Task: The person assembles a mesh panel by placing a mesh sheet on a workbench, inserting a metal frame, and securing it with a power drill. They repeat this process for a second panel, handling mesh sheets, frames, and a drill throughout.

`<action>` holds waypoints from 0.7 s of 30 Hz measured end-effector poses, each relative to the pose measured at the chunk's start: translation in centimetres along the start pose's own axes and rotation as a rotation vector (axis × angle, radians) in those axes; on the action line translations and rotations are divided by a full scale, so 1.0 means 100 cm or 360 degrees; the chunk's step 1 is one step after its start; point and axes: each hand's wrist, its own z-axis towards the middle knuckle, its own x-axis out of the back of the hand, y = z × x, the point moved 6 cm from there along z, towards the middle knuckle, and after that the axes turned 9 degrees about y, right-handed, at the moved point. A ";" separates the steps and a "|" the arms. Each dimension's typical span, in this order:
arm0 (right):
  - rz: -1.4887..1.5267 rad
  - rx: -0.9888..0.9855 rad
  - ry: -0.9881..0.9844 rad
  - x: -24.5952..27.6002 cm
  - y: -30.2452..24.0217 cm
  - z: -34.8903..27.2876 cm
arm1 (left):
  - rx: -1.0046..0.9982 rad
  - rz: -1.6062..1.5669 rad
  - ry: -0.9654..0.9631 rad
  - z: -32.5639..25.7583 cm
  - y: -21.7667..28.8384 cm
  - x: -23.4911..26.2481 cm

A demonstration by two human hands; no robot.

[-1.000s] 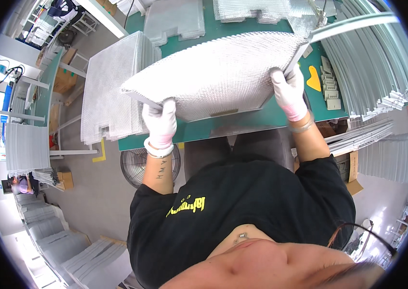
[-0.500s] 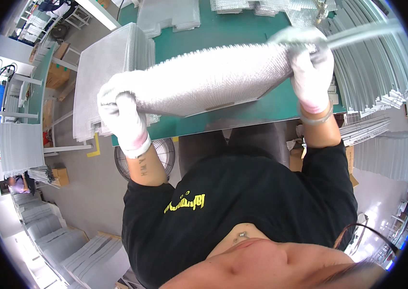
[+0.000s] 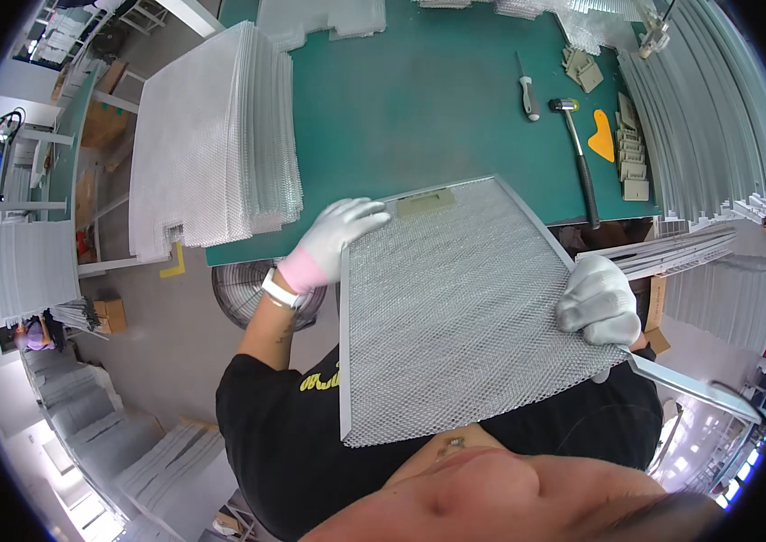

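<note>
A silver mesh filter panel [image 3: 464, 307] is tilted up in front of my chest. Metal framing runs along its left, upper and upper right edges, while its lower edge shows bare mesh. A beige plastic piece [image 3: 425, 203] sits in the upper edge. My white-gloved left hand [image 3: 343, 228] holds the upper left corner, fingers stretched over the edge and thumb hidden. Closed around the right edge is my gloved right hand [image 3: 598, 303]. From below that hand a metal frame strip [image 3: 695, 388] sticks out to the lower right; the hand covers part of where it meets the panel.
Stacked mesh sheets [image 3: 193, 135] stand at the left of the green table [image 3: 401, 108]. To the right lie a screwdriver [image 3: 528, 98], a mallet [image 3: 579, 154], an orange scraper [image 3: 601, 137] and several beige plastic pieces [image 3: 633, 167]. Long metal strips [image 3: 708, 117] fill the far right.
The panel has come down from over the table toward my chest, and its mesh face now shows. Both hands moved down with it. The loose strip now points to the lower right.
</note>
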 end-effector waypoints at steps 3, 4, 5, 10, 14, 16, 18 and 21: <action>0.0027 -0.0097 -0.0046 0.002 0.001 0.001 | 0.0047 0.0100 -0.0018 0.003 -0.015 -0.006; 0.0028 -0.0128 -0.0070 0.006 0.002 0.003 | 0.0062 0.0132 -0.0029 0.003 -0.019 -0.008; 0.0035 -0.0157 -0.0093 0.006 0.002 0.004 | 0.0045 0.0153 0.0000 0.001 -0.022 -0.008; 0.0073 -0.0207 -0.0150 0.007 -0.001 0.005 | 0.0116 0.0352 0.0124 -0.007 -0.031 -0.002; 0.0046 -0.0170 -0.0133 0.008 -0.002 -0.002 | 0.0179 0.0333 0.0275 -0.001 -0.022 0.013; 0.0062 -0.0224 -0.0246 0.008 -0.003 -0.005 | 0.0370 0.0137 0.0391 -0.002 -0.030 0.021; 0.0125 -0.0343 -0.0490 0.007 -0.004 -0.008 | 0.0435 -0.0165 0.0340 0.017 -0.008 0.036; 0.0058 -0.0105 -0.0121 0.009 -0.005 -0.007 | 0.0280 -0.0459 -0.0348 0.059 0.024 0.023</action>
